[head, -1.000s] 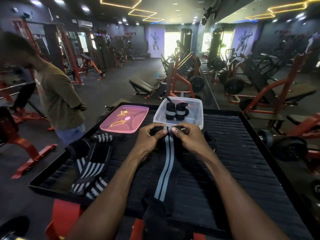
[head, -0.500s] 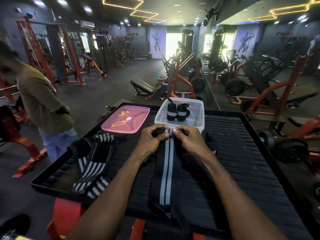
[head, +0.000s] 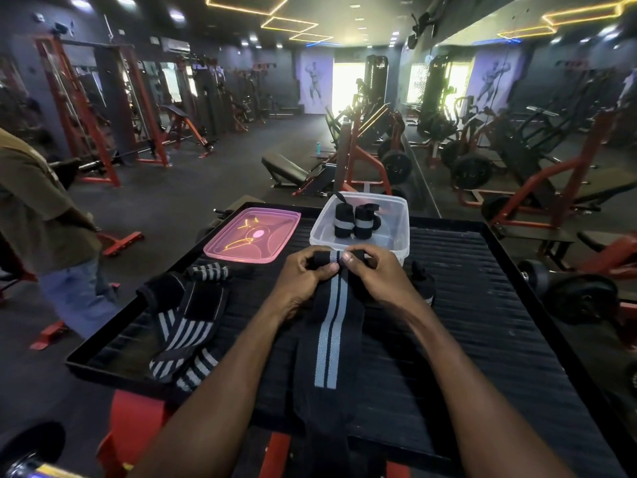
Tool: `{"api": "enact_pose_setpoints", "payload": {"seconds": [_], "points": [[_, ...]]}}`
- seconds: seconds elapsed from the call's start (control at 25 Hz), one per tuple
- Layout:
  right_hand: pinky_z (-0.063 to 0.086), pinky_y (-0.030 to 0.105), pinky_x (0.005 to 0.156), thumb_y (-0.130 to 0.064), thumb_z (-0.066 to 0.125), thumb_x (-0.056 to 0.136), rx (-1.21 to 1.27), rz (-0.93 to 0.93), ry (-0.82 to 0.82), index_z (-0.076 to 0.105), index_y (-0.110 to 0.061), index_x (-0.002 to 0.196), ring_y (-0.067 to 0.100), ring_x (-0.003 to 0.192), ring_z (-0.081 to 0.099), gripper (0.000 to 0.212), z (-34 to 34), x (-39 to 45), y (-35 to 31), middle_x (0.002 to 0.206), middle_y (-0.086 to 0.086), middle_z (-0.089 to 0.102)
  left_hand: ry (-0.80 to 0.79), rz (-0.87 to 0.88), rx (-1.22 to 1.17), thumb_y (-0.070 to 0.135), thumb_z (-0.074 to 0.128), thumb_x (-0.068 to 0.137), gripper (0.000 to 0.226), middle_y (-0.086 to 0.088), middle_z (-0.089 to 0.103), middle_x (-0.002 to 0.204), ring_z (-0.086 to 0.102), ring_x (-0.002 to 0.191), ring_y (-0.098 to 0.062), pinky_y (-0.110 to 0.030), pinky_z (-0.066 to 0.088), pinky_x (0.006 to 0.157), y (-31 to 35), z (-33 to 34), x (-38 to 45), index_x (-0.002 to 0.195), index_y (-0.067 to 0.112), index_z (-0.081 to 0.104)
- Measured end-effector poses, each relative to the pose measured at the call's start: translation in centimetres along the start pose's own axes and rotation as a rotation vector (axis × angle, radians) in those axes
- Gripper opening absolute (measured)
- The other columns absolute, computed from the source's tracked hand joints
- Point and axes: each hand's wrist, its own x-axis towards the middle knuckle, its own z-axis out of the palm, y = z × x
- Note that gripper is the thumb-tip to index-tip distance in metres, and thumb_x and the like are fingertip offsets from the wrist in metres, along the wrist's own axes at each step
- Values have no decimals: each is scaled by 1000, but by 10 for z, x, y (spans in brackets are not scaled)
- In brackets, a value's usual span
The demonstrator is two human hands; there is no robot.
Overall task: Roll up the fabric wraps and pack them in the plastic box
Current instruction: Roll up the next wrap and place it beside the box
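A long black fabric wrap with a grey double stripe lies on the black ribbed platform, running toward me and off its near edge. My left hand and my right hand both grip its far end, which is curled into a small roll. Just beyond my hands stands the clear plastic box holding two rolled wraps upright. Several unrolled striped wraps lie in a heap at the left of the platform. Another rolled wrap sits partly hidden behind my right wrist.
The pink lid lies left of the box. A person in an olive shirt stands at the left beside the platform. Red gym machines and weight plates surround the platform; a mirror wall is at the right.
The roll at the wrap's far end has grown thicker and the loose tail has drawn up toward my hands. The person at the left has moved further left.
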Motion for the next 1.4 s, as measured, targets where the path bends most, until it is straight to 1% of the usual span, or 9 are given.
{"api": "enact_pose_setpoints", "payload": {"seconds": [0.16,0.32,0.52,0.64,0.76,0.92,1.16,1.28,1.4], "points": [[49,27,82,-18,62,97,-95,6,13,67,-18,97,15,91,64,5,-1,2,1,95,1,70,-54,-46,-37,-1,68,88,25,-20,72,112,69,106,-29,-40,55,97,0,4,-3,113,0,68],[45,12,75,-12,67,94,-79,-27,16,66,-21,99,-2,84,59,11,-4,-1,-3,91,-10,65,-35,-26,-28,8,67,91,24,-21,72,112,69,105,-30,-43,53,98,0,4,-1,113,-2,69],[48,25,79,-25,58,100,-7,57,-47,70,-16,101,12,88,64,15,-2,-1,-1,93,-3,69,16,20,189,5,69,89,25,-15,72,113,67,104,-21,-38,52,100,-4,1,3,115,3,69],[48,31,83,-24,57,100,-96,14,2,71,-16,98,15,91,65,17,-2,1,1,94,0,72,-8,-16,105,6,68,90,24,-11,73,106,68,96,-17,-25,57,86,0,6,-1,114,0,66],[50,32,88,-18,61,98,-28,15,40,71,-11,102,18,96,66,14,-1,1,0,99,5,73,-26,-190,-44,27,66,93,24,-9,76,98,73,90,-20,-21,58,75,5,6,-3,104,7,70],[52,28,90,-15,67,94,50,27,47,69,-14,103,12,95,65,9,-1,-2,-1,98,-2,70,-171,-343,198,62,51,91,53,-5,77,104,73,95,-13,-23,54,86,4,1,3,99,16,75],[53,27,83,-18,73,89,-55,16,15,69,-28,85,3,84,67,12,3,-4,0,88,-11,72,-83,-151,135,39,43,103,39,-1,75,93,72,87,-8,-23,55,85,1,0,6,101,13,73],[54,28,84,-22,73,90,-5,57,60,71,-27,85,8,87,69,7,7,-4,0,89,-8,74,-89,-108,225,52,44,100,43,-2,76,99,71,100,-16,-38,50,101,-6,-2,9,98,21,74],[54,36,86,-30,64,95,-51,113,66,72,-21,89,15,91,69,13,10,-1,-1,92,-2,75,-44,-75,262,67,43,87,61,-6,77,100,71,101,-20,-45,50,100,-10,-1,10,99,17,76]]}}
